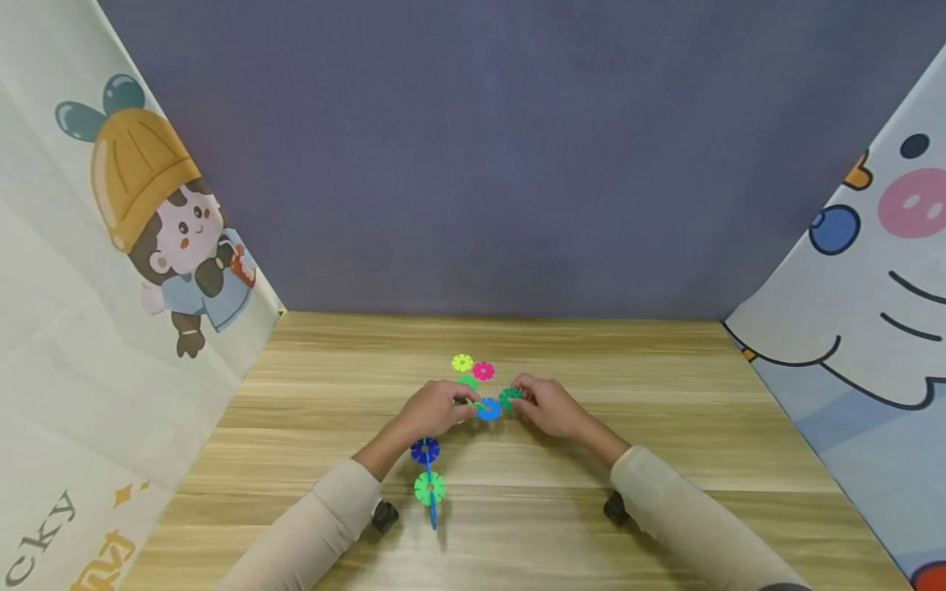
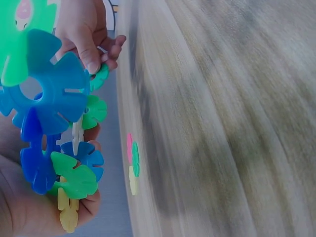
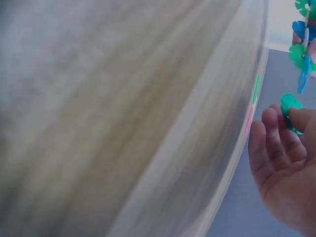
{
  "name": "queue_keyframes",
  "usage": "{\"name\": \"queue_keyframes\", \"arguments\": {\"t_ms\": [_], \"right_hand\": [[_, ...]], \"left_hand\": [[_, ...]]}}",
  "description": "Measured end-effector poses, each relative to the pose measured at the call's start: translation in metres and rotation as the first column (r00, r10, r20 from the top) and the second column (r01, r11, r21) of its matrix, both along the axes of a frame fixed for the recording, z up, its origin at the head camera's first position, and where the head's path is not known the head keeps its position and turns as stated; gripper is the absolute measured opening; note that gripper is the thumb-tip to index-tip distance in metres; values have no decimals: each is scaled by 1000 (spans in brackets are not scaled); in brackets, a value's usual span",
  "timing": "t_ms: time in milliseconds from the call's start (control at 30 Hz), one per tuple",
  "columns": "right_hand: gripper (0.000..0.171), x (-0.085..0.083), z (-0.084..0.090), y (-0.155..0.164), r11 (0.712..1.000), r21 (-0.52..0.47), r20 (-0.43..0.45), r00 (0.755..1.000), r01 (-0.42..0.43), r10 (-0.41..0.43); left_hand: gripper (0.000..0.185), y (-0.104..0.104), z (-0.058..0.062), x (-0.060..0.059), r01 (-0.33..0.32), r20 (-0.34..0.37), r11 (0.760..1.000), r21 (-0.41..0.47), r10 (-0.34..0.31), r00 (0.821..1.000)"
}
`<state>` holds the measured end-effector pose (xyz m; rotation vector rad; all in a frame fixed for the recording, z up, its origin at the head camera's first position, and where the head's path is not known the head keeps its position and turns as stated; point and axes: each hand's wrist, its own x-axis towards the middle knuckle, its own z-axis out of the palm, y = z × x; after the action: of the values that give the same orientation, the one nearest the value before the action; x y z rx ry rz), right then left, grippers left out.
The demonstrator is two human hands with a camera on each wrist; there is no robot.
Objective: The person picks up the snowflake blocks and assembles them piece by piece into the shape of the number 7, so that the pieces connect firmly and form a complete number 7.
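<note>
My left hand (image 1: pixel 434 409) grips a chain of slotted plastic snowflake discs joined edge to edge. One end, with a light green disc (image 1: pixel 429 488) and a dark blue disc (image 1: pixel 424 451), hangs down past the wrist. At the other end a bright blue disc (image 1: pixel 489 410) sticks out beyond the left fingers, facing the right hand. Between thumb and fingertips, my right hand (image 1: pixel 550 408) pinches a single green disc (image 3: pixel 290 104). In the right wrist view a gap shows between this disc and the chain's blue end disc (image 3: pixel 302 81).
Three loose discs lie flat on the wooden table (image 1: pixel 591 353) just beyond the hands: yellow (image 1: pixel 462 362), pink (image 1: pixel 484 371) and green (image 1: pixel 467 382). A grey-blue panel (image 1: pixel 473 164) stands behind the table, with printed cartoon sheets on both sides.
</note>
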<state>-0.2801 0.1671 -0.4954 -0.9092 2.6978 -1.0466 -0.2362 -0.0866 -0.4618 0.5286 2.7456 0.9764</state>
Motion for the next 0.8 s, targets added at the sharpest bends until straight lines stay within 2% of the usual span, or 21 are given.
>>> {"name": "queue_keyframes", "arguments": {"t_ms": [400,800], "right_hand": [[6,16,-1,8,999,-23,-49,998,-33,32],[6,29,1,10,999,-14,-97,995,-40,38]], "left_hand": [[19,2,4,6,6,5,1000,0,-6,1000],[20,5,2,9,32,-14,999,15,-32,999]]}}
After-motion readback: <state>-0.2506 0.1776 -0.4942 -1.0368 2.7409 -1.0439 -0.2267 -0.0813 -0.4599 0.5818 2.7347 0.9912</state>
